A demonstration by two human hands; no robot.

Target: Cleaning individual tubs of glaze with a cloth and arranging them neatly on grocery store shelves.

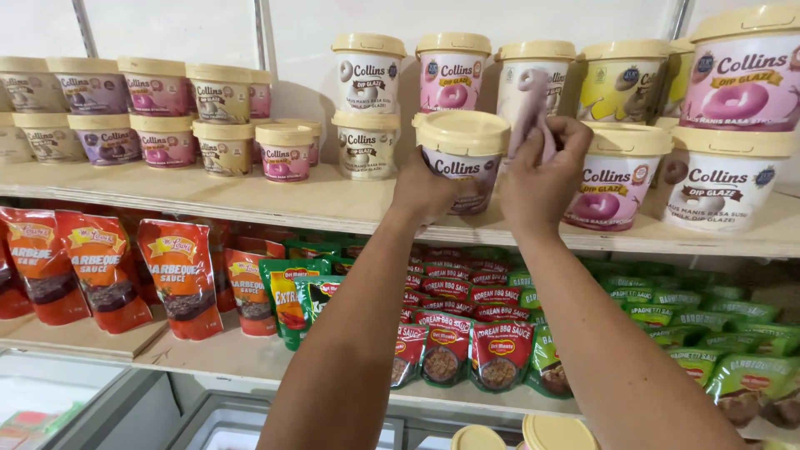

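Observation:
My left hand [423, 190] grips the side of a white tub with a cream lid [461, 133] that stands at the front of the upper wooden shelf [275, 204]. My right hand [540, 171] is closed on a small pale pink cloth [532, 112], held against the tub's right side near the lid. Both forearms reach up from the bottom of the view. The tub's lower label is partly hidden behind my hands.
Several more lidded tubs stand stacked along the upper shelf, left [158, 87] and right [723, 179]. Red sauce pouches [179, 275] and green and red pouches [500, 350] fill the lower shelf. A glass-topped chest [58, 400] sits at bottom left.

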